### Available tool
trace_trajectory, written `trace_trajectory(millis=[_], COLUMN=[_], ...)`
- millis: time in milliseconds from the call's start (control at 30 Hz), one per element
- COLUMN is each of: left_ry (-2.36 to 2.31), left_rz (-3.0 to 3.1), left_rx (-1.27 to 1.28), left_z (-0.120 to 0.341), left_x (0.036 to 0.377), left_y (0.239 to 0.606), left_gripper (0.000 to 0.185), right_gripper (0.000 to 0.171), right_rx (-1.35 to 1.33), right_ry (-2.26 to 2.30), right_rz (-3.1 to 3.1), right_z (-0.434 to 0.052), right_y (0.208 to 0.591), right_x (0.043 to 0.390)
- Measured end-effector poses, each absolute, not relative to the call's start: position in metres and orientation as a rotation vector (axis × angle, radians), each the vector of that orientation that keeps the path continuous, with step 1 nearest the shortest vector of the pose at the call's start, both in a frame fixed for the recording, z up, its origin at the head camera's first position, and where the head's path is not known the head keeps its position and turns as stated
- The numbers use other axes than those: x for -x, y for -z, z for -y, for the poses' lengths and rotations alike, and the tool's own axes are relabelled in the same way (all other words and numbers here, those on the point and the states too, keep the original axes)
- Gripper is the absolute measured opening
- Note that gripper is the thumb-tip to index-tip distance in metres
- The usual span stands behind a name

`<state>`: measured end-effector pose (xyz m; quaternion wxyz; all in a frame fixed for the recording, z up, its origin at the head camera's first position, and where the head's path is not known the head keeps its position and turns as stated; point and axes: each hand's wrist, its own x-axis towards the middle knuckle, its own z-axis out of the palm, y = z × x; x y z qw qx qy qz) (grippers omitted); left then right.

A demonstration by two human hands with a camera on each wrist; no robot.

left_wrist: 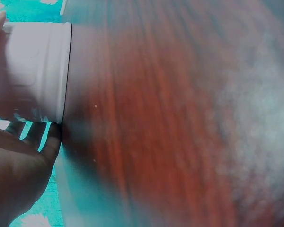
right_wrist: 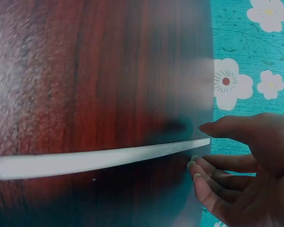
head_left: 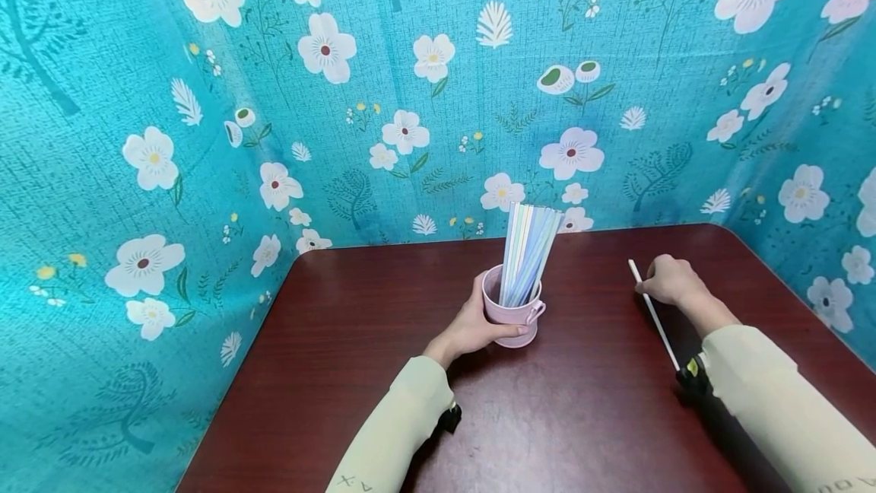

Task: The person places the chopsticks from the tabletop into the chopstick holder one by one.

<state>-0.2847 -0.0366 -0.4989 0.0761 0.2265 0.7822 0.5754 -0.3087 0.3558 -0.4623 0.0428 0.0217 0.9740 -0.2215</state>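
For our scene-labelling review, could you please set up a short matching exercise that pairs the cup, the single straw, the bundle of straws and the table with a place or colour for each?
Things:
1. pink cup
2. single white straw
3. bundle of pastel straws
4. table

Descriptions:
A. dark reddish-brown wood grain
B. lying flat by the right hand
C. standing upright inside the cup
D. gripped by the left hand

Pairs: 1-D, 2-B, 3-C, 4-A

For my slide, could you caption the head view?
Left hand grips a pink cup of straws; right hand touches a white straw.
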Motion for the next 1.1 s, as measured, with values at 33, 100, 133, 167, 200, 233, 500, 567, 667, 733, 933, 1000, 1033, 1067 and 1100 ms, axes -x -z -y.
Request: trace_trajectory(millis=[33, 100, 133, 167, 200, 233, 500, 567, 667, 733, 933, 1000, 1033, 1067, 1100], left_ry=[-1.725, -1.727, -1.728, -1.729, -1.730, -1.729, -1.729, -1.730, -1.735, -1.737, -1.722, -1.721, -1.722, -1.725, -1.727], left_rz=[-2.346, -2.347, -2.348, -2.347, -2.345, -2.345, -2.344, -2.343, -2.342, -2.344, -2.351, -2.352, -2.352, -2.352, -2.352], left_rx=[-0.676, -0.673, -0.672, -0.674, -0.676, -0.677, -0.688, -0.687, -0.686, -0.684, -0.686, -0.685, -0.685, -0.685, -0.686], left_z=[0.037, 0.037, 0.037, 0.037, 0.037, 0.038, 0.038, 0.038, 0.038, 0.038, 0.037, 0.037, 0.037, 0.037, 0.037], left_x=[0.285, 0.285, 0.284, 0.284, 0.284, 0.284, 0.284, 0.284, 0.284, 0.284, 0.283, 0.283, 0.283, 0.283, 0.283], left_y=[0.499, 0.499, 0.499, 0.499, 0.499, 0.499, 0.499, 0.499, 0.499, 0.499, 0.499, 0.499, 0.499, 0.499, 0.498], left_gripper=[0.109, 0.109, 0.109, 0.108, 0.108, 0.108, 0.109, 0.109, 0.109, 0.109, 0.108, 0.109, 0.109, 0.109, 0.109], right_gripper=[0.030, 0.027, 0.025, 0.024, 0.023, 0.022, 0.021, 0.022, 0.024, 0.025, 0.026, 0.025, 0.025, 0.024, 0.023], right_rx=[-0.071, -0.075, -0.076, -0.078, -0.080, -0.084, -0.131, -0.149, -0.163, -0.161, -0.149, -0.129, -0.116, -0.097, -0.075], right_ry=[0.677, 0.672, 0.672, 0.672, 0.670, 0.672, 0.746, 0.788, 0.848, 0.860, 0.837, 0.821, 0.813, 0.798, 0.790], right_rz=[-2.976, -2.968, -2.964, -2.957, -2.950, -2.946, -2.853, -2.819, -2.774, -2.759, -2.759, -2.773, -2.782, -2.797, -2.810], right_z=[-0.356, -0.356, -0.356, -0.356, -0.356, -0.356, -0.352, -0.350, -0.348, -0.347, -0.344, -0.343, -0.342, -0.341, -0.340], right_y=[0.463, 0.464, 0.463, 0.463, 0.463, 0.464, 0.466, 0.467, 0.468, 0.468, 0.465, 0.463, 0.461, 0.459, 0.456], right_x=[0.309, 0.309, 0.309, 0.309, 0.310, 0.310, 0.307, 0.306, 0.307, 0.307, 0.303, 0.300, 0.299, 0.298, 0.297])
